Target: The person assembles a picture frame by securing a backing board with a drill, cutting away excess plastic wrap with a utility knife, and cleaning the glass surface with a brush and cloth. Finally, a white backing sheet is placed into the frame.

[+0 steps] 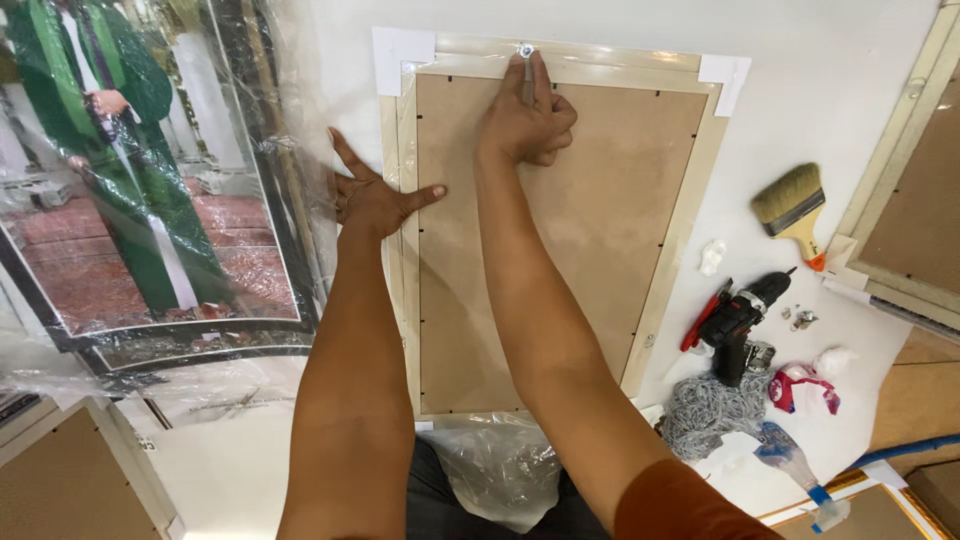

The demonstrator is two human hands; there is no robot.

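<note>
— What are the hands doing right now?

— The right hand (528, 118) is stretched out to the far rail of a cream picture frame (690, 215) lying face down on the white surface (850, 60). Its fingers are curled round a slim tool, a screwdriver (527, 82) I think, with the tip on a small metal hanger (525, 50) at the middle of that rail.

— And the other one?

— The left hand (375, 195) lies flat and spread, palm down, gripping nothing. It presses on the frame's left rail, thumb pointing across onto the brown backing board (590, 230).

— Where does the frame sit relative to them?

— Directly under both hands, running from the person's body out to the right hand's fingertips. White corner protectors (400, 45) cap its two far corners, either side of the right hand.

— What else is about?

— Left of the left hand, a big framed picture wrapped in clear plastic (150, 200), just beside the frame. Well to the right of the right hand, a wide paintbrush (792, 205); nearer the person on that side, a black and red cordless drill (740, 320), a few small metal fittings (800, 318) beside it, a heap of grey cord (705, 410), and a clear plastic bottle (790, 460) lying on its side. Crumpled clear plastic (500, 470) lies between the forearms, at the frame's near end.
</note>
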